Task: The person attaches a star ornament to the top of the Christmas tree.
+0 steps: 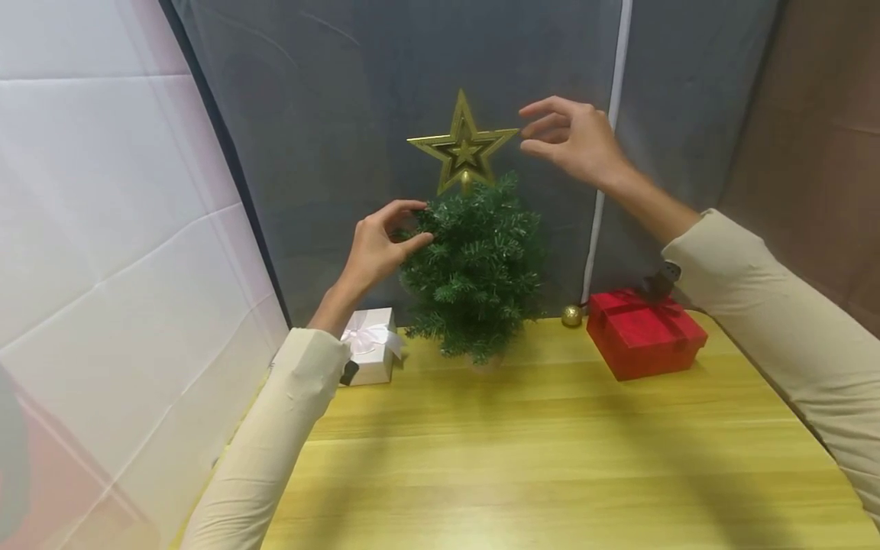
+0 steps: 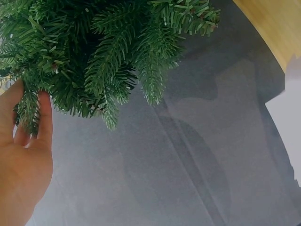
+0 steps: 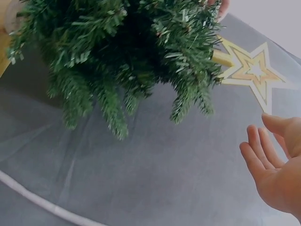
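A small green artificial Christmas tree [image 1: 474,260] stands at the table's back, topped by a gold star [image 1: 465,149]. My left hand [image 1: 378,248] is at the tree's upper left side. Its thumb and fingers stand apart on either side of a branch tip [image 2: 29,106]. Level with the star, my right hand [image 1: 574,141] has relaxed, slightly bent fingers and holds nothing. Its fingertips [image 3: 266,117] are right by the star's outer point; whether they touch cannot be told.
A white gift box [image 1: 371,347] with a pale ribbon sits left of the tree. To the right are a gold ball ornament [image 1: 571,315] and a red gift box [image 1: 646,336]. Grey fabric [image 1: 330,99] hangs behind the wooden table [image 1: 481,458]; a white panel [image 1: 103,191] borders the left.
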`<state>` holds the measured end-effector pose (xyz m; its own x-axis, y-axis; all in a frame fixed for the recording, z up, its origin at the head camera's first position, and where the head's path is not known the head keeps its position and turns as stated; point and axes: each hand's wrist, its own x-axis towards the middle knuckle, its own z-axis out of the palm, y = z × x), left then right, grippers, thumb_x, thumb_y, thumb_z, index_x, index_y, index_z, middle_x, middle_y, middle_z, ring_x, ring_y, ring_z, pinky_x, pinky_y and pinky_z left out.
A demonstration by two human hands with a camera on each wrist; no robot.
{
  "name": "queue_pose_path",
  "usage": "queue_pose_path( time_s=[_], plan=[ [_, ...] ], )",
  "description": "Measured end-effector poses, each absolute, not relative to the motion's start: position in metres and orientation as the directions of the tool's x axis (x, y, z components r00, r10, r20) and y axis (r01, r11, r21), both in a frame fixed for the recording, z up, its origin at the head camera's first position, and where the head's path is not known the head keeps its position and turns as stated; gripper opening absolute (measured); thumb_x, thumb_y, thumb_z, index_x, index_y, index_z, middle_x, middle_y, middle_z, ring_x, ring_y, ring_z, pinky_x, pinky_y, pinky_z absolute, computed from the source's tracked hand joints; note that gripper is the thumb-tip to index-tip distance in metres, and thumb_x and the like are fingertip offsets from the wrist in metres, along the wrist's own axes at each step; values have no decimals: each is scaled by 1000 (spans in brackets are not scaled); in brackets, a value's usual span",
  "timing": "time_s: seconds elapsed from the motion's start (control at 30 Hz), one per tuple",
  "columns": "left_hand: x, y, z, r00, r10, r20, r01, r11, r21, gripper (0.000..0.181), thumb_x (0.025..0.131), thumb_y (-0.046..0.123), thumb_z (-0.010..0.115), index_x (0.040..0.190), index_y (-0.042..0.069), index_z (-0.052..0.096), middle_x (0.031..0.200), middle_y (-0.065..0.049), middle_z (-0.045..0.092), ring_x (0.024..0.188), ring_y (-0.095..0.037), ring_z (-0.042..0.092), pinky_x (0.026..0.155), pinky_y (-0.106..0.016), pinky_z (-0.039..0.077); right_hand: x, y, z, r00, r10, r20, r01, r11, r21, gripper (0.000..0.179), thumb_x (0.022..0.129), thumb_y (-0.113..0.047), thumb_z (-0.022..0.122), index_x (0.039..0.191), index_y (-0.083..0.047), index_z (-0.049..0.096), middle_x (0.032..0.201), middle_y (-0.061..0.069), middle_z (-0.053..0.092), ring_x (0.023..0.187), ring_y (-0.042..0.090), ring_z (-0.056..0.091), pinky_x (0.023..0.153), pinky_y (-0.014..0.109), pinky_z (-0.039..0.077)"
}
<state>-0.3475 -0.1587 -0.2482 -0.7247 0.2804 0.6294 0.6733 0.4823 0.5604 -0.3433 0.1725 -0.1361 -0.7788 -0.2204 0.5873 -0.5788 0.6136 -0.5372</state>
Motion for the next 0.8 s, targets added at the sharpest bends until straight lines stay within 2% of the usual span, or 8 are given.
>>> queue_pose_path(
  time_s=[0.17, 0.43, 0.7, 0.8],
  plan=[
    [-348, -160, -248, -724, 280, 630, 672, 490, 555, 47, 91, 19, 84, 135, 16, 68, 124, -8, 73, 106, -31, 71, 90, -42, 59, -341, 186, -141, -786, -211, 581, -573, 599, -559, 47, 96, -21, 79, 140, -14, 65, 122, 11, 75, 106, 12, 73, 93, 29, 57],
    [-349, -160, -246, -718, 293, 632, 679, 495, 542, 46, 93, 20, 82, 137, 16, 67, 128, -7, 72, 109, -31, 70, 90, -45, 58, -336, 206, -152, -783, -229, 579, -577, 616, -537, 48, 94, -22, 80, 139, -15, 67, 119, 11, 76, 95, -1, 71, 79, 16, 53],
    [-348, -163, -244, -710, 301, 637, 687, 493, 533, 53, 93, 21, 81, 143, 21, 64, 123, -9, 73, 115, -29, 68, 92, -44, 58, -333, 217, -166, -783, -260, 565, -575, 648, -499, 47, 94, -25, 80, 139, -17, 68, 120, 12, 76, 95, 3, 72, 72, 14, 50],
    [-346, -165, -243, -712, 309, 631, 689, 484, 540, 55, 93, 23, 81, 144, 25, 63, 127, -9, 71, 116, -27, 67, 94, -42, 58, -332, 220, -171, -782, -266, 564, -577, 652, -492, 46, 95, -24, 80, 139, -17, 68, 120, 13, 76, 93, 1, 71, 70, 15, 49]
  ],
)
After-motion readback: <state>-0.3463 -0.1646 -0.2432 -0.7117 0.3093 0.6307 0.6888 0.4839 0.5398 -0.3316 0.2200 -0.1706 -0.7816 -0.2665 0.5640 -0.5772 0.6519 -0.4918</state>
